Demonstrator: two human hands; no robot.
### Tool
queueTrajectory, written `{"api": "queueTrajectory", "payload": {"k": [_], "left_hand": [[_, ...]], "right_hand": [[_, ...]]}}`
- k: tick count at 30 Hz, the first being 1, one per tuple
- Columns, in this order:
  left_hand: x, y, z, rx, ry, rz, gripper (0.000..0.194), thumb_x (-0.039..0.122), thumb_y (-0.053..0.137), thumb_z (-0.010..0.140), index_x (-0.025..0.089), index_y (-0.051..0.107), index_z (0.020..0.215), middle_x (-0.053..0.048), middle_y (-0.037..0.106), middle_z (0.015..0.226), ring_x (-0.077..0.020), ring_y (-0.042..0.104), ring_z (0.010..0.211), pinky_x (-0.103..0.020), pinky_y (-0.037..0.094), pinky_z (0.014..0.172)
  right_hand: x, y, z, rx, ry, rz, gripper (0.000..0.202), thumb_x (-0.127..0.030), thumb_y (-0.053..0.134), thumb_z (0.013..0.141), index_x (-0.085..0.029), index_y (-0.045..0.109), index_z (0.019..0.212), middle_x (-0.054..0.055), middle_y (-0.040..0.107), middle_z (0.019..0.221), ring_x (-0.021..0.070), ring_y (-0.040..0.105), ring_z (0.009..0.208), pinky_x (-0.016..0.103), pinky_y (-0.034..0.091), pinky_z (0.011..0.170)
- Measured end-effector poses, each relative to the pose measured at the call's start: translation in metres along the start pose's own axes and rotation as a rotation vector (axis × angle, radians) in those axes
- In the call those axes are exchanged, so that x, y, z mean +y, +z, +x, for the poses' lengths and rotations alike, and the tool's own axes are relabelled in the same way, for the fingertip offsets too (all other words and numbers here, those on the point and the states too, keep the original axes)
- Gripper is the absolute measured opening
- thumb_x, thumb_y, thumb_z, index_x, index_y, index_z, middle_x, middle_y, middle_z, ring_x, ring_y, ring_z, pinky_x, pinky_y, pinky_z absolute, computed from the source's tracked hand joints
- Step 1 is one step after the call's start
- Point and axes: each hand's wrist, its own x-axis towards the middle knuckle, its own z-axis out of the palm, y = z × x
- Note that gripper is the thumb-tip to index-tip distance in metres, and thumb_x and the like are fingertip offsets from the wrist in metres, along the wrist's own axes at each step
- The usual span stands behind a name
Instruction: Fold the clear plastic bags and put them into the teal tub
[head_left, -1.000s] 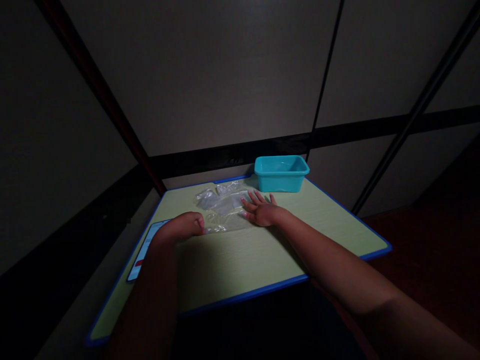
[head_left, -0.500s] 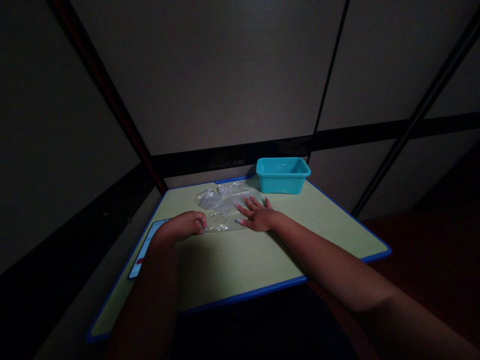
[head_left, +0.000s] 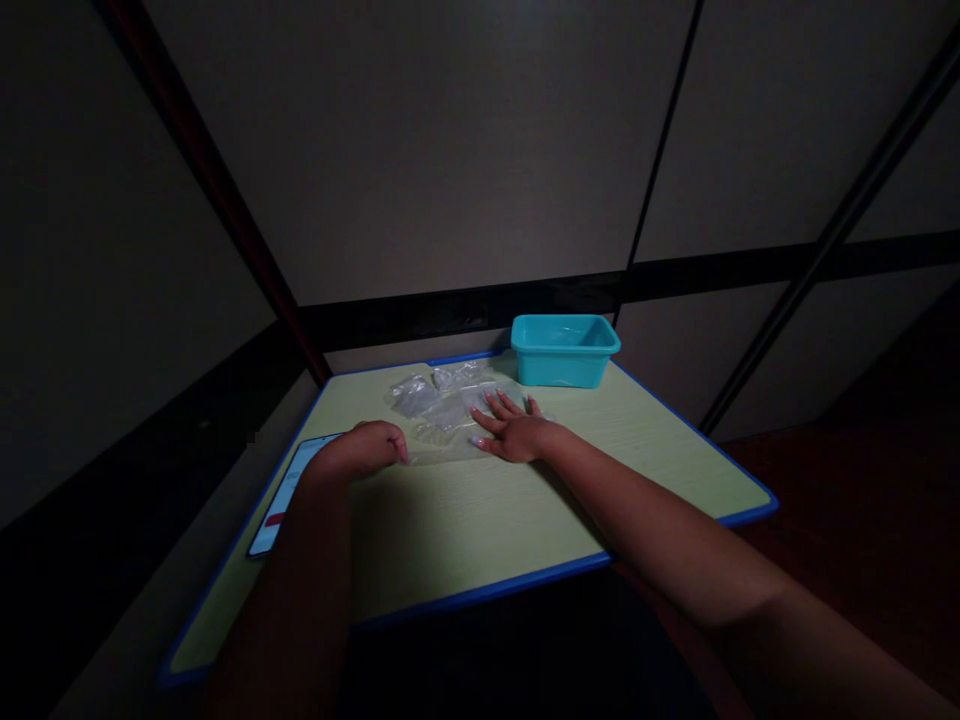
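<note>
A crumpled clear plastic bag lies spread on the pale yellow-green table. My right hand rests flat on the bag's right part, fingers spread. At the near left corner of the bag, my left hand is closed, its fingertips pinching the plastic edge. Part of the bag is hidden under my right palm.
A turquoise plastic basin stands at the table's far right, near the wall panels. Under my left forearm lies a phone with its screen lit, along the table's left side. Blue trim edges the table.
My left hand has shifted slightly left, and the near edge of the bag looks flatter and straighter. My right hand stays pressed on the bag.
</note>
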Motion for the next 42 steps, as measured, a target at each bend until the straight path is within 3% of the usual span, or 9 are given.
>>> {"api": "queueTrajectory", "payload": {"k": [5,8,10,13,17,22,28,35,42], "left_hand": [[0.009,0.001,0.0,0.13,-0.009,0.073,0.025,0.018,0.046,0.067,0.017,0.065,0.083,-0.009,0.065,0.09,-0.0242,0.056,0.092,-0.03,0.042,0.079],[0.033,0.013,0.0,0.47,0.043,0.084,0.038,0.027,0.042,0.078,0.013,0.055,0.11,-0.013,0.057,0.113,-0.028,0.045,0.112,-0.037,0.035,0.093],[0.054,0.029,0.0,0.657,0.265,0.055,0.044,0.038,0.038,0.084,0.014,0.049,0.12,-0.012,0.051,0.124,-0.0256,0.039,0.12,-0.037,0.029,0.101],[0.081,0.055,-0.002,0.542,0.579,0.093,0.059,0.046,0.037,0.086,0.012,0.035,0.134,-0.012,0.034,0.142,-0.0248,0.022,0.133,-0.039,0.016,0.109],[0.095,0.075,-0.002,0.375,0.732,0.12,0.069,0.05,0.031,0.089,0.011,0.014,0.143,-0.011,0.014,0.149,-0.0213,0.009,0.137,-0.038,0.009,0.111],[0.09,0.078,0.007,0.388,0.633,0.097,0.067,0.051,0.022,0.091,0.009,0.012,0.143,-0.013,0.012,0.149,-0.0211,0.008,0.137,-0.04,0.014,0.11],[0.088,0.083,0.01,0.379,0.457,0.154,0.067,0.052,0.017,0.091,0.009,0.016,0.142,-0.013,0.015,0.148,-0.0218,0.01,0.137,-0.044,0.018,0.108],[0.084,0.082,0.008,0.387,0.167,0.23,0.062,0.055,0.02,0.089,0.024,0.016,0.143,-0.01,0.007,0.15,-0.0277,0.003,0.137,-0.063,0.014,0.1],[0.073,0.077,0.016,0.351,0.053,0.18,0.061,0.058,0.019,0.087,0.032,0.013,0.142,-0.009,0.008,0.15,-0.0301,0.004,0.137,-0.065,0.012,0.099]], "right_hand": [[-0.001,0.0,0.0,-0.003,-0.001,-0.002,0.071,-0.065,0.019,0.083,-0.032,0.0,0.143,0.004,-0.012,0.149,0.0273,-0.014,0.135,0.064,-0.003,0.099],[-0.001,-0.001,-0.001,-0.002,-0.002,0.006,0.072,-0.066,0.018,0.083,-0.031,0.001,0.143,0.005,-0.012,0.149,0.0266,-0.013,0.135,0.064,-0.003,0.099],[-0.002,-0.002,-0.002,0.001,0.001,0.005,0.072,-0.066,0.019,0.083,-0.03,0.001,0.143,0.006,-0.011,0.149,0.0265,-0.013,0.135,0.064,-0.003,0.098],[-0.005,-0.002,-0.002,-0.013,-0.017,-0.024,0.07,-0.059,0.025,0.085,-0.028,0.002,0.144,0.006,-0.009,0.149,0.027,-0.013,0.135,0.064,-0.002,0.099],[-0.008,0.0,0.001,0.0,-0.056,-0.092,0.073,-0.05,0.035,0.084,-0.027,0.001,0.144,0.006,-0.012,0.148,0.0301,-0.011,0.135,0.064,-0.004,0.099],[-0.006,-0.004,-0.002,0.05,-0.112,-0.136,0.081,-0.043,0.044,0.081,-0.025,-0.005,0.143,0.007,-0.015,0.148,0.033,-0.015,0.133,0.067,-0.002,0.097],[-0.004,-0.006,-0.003,0.027,-0.044,-0.101,0.062,-0.039,0.03,0.089,-0.024,0.005,0.144,0.006,-0.014,0.149,0.0282,-0.014,0.135,0.066,-0.001,0.098],[-0.005,-0.003,-0.001,-0.01,-0.006,-0.023,0.062,-0.04,0.03,0.09,-0.023,0.005,0.144,0.007,-0.011,0.149,0.0262,-0.012,0.136,0.064,0.0,0.1],[-0.001,-0.001,0.001,0.022,-0.024,0.028,0.061,-0.046,0.025,0.09,-0.026,0.005,0.144,0.006,-0.009,0.149,0.0265,-0.011,0.136,0.064,0.001,0.1]]}}
